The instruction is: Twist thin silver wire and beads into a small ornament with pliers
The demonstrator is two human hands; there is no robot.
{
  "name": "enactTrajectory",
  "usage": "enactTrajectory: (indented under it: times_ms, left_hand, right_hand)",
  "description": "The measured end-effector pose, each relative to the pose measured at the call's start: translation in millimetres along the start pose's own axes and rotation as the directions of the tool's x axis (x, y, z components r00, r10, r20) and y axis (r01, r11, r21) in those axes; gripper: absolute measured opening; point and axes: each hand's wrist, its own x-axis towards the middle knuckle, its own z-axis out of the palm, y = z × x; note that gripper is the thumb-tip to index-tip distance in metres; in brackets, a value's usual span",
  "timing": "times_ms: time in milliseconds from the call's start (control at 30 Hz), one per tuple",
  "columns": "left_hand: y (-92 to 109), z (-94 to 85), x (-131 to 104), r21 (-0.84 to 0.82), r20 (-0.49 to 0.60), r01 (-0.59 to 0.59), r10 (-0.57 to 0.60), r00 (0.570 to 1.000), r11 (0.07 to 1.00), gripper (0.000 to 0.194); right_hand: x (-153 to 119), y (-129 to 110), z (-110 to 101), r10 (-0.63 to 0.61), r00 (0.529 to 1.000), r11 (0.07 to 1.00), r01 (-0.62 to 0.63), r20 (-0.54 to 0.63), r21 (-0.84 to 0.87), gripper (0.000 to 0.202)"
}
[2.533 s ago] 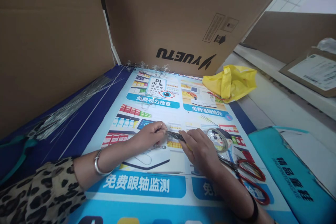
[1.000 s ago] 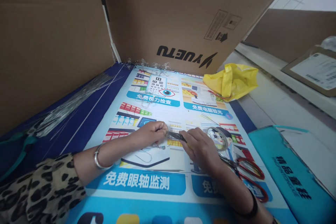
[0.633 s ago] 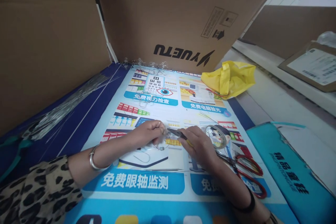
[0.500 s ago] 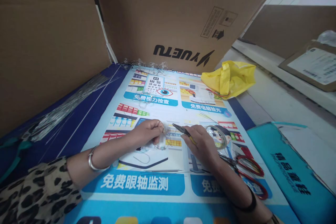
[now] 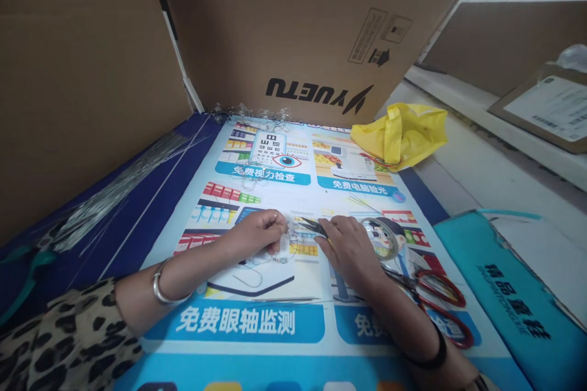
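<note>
My left hand (image 5: 263, 232) is closed, its fingertips pinching a thin wire piece (image 5: 291, 237) that curls out to the right in fine loops. Pliers (image 5: 313, 226) with dark pointed jaws are gripped in my right hand (image 5: 351, 250), tips directed left at the wire. Whether the jaws touch the wire I cannot tell. Beneath my hands lies a printed poster sheet (image 5: 302, 333). A bent wire (image 5: 250, 278) rests on it below my left hand. Beside my right hand sits a roll of clear tape (image 5: 389, 241), and red-handled scissors (image 5: 440, 287) lie by my right forearm.
Cardboard panels (image 5: 229, 24) stand along the back and left. A bundle of straight wires (image 5: 114, 195) lies at left with green-handled scissors (image 5: 39, 256). Several wire pieces (image 5: 252, 113) sit at the back edge. At right are a yellow bag (image 5: 406, 134) and a teal box (image 5: 499, 281).
The pliers have turned slightly in my right hand, and their yellow handle shows less. My left hand keeps its pinch on the wire in nearly the same place. The camera view has shifted slightly.
</note>
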Motion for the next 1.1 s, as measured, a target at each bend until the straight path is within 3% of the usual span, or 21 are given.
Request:
enactTrajectory:
  times_ms: [233, 467, 833, 1100]
  left_hand:
    - [-0.6, -0.7, -0.7, 0.004, 0.006, -0.006, 0.006, 1.000, 1.000, 0.010]
    - [0.5, -0.5, -0.4, -0.032, 0.014, -0.008, 0.008, 1.000, 0.999, 0.009]
    - [-2.5, 0.1, 0.1, -0.051, 0.029, -0.009, 0.011, 1.000, 0.999, 0.014]
    - [-3.8, 0.4, 0.6, -0.051, 0.042, -0.006, 0.008, 0.999, 0.999, 0.009]
  right_hand:
    - [-0.5, 1.6, 2.2, -0.036, 0.999, 0.999, 0.037, -0.040, 0.019, 0.028]
    - [-4.2, 0.2, -1.0, -0.079, 0.980, 0.970, 0.118, -0.185, 0.211, 0.024]
    - [-4.4, -8.0, -6.1, -0.194, 0.953, 0.966, 0.227, -0.235, 0.122, 0.023]
    - [-2.6, -9.8, -2.2, -0.161, 0.964, 0.967, 0.197, -0.211, 0.162, 0.021]
